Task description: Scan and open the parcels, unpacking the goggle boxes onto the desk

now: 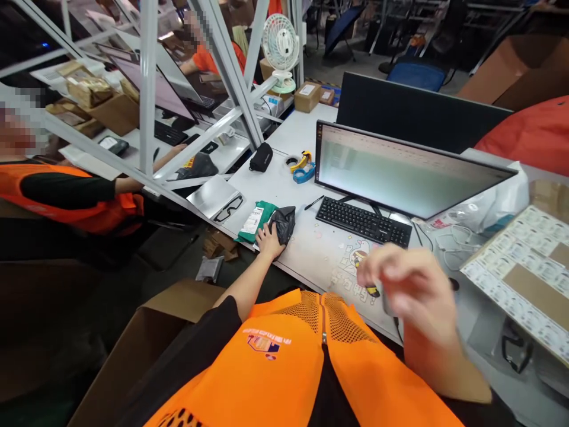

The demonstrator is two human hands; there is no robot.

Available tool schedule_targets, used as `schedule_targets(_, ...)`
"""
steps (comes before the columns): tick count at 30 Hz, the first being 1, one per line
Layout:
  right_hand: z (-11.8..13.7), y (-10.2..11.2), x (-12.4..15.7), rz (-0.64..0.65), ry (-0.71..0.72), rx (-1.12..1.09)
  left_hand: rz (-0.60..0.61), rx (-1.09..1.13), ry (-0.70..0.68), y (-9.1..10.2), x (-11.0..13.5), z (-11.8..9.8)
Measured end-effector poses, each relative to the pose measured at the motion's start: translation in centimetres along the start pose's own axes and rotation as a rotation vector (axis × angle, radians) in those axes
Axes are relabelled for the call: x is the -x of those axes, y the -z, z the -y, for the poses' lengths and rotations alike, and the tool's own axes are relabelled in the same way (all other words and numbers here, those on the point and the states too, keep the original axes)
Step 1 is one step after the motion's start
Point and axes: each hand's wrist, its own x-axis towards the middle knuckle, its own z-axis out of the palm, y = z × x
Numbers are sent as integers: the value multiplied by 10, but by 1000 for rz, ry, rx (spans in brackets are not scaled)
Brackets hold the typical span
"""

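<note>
My left hand (269, 242) rests at the table's front edge with its fingers spread, touching a crumpled black plastic parcel (284, 220). Just left of it, partly under the fingertips, lies a green plastic parcel (255, 219) with a white label. My right hand (415, 290) is raised over the right part of the table, in front of the keyboard (362, 222). Its fingers are bent and smeared by motion, so whether they hold anything cannot be made out. Part of a dark grey object shows behind that hand.
A monitor (400, 172) stands behind the keyboard. Tape dispensers (303, 169), a black pouch (261, 157) and glasses (229, 209) lie to the left. A label-covered board (528, 267) is at right. Metal frame bars (148, 89) rise at left; a cardboard box (178, 296) sits below.
</note>
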Motion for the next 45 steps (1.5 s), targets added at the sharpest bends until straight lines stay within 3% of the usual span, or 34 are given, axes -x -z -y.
schedule_targets(2, -63, 36, 27, -224, -183, 211, -93, -54, -28, -4, 8, -5)
schedule_targets(5, -155, 93, 97, -559, -602, 646, -143, -56, -116, -3, 20, -9)
schedule_targets(6, -178, 109, 125, -596, -756, 779, -138, -52, -149, -3, 25, -12)
schedule_targets(8, -215, 131, 179, -636, -933, 1021, -111, -65, -231, -8, 40, -25)
schedule_targets(10, -240, 138, 220, -629, -1046, 1136, -41, -100, -366, -22, 62, -44)
schedule_targets(12, -259, 135, 240, -616, -1147, 1130, 55, -104, -518, -43, 87, -63)
schedule_targets(16, -279, 118, 238, -580, -1257, 1055, 106, -42, -631, -70, 118, -79)
schedule_targets(18, -284, 109, 230, -527, -1222, 1072, 65, -42, -577, -67, 117, -71)
schedule_targets(22, -288, 99, 219, -453, -1178, 1121, -16, -40, -244, -54, 99, -39)
schedule_targets(24, -291, 99, 216, -479, -1195, 1130, 2, 6, -128, -53, 91, -24)
schedule_targets(27, -293, 104, 214, -543, -1142, 1085, -42, 144, -90, -60, 83, -10)
schedule_targets(31, -283, 113, 205, -570, -1191, 971, -97, 208, -162, -63, 81, -7)
schedule_targets(33, -271, 117, 195, -568, -1271, 925, -60, 208, -230, -60, 85, -9)
schedule_targets(36, -240, 121, 176, -474, -1277, 782, 31, 230, -409, -59, 93, -19)
schedule_targets(40, -184, 117, 144, -156, -1102, 605, 197, 247, -642, -73, 103, -48)
schedule_targets(43, -146, 104, 117, 150, -876, 661, 258, 238, -753, -87, 104, -68)
schedule_targets(45, -130, 91, 101, 301, -812, 728, 246, 222, -769, -92, 103, -74)
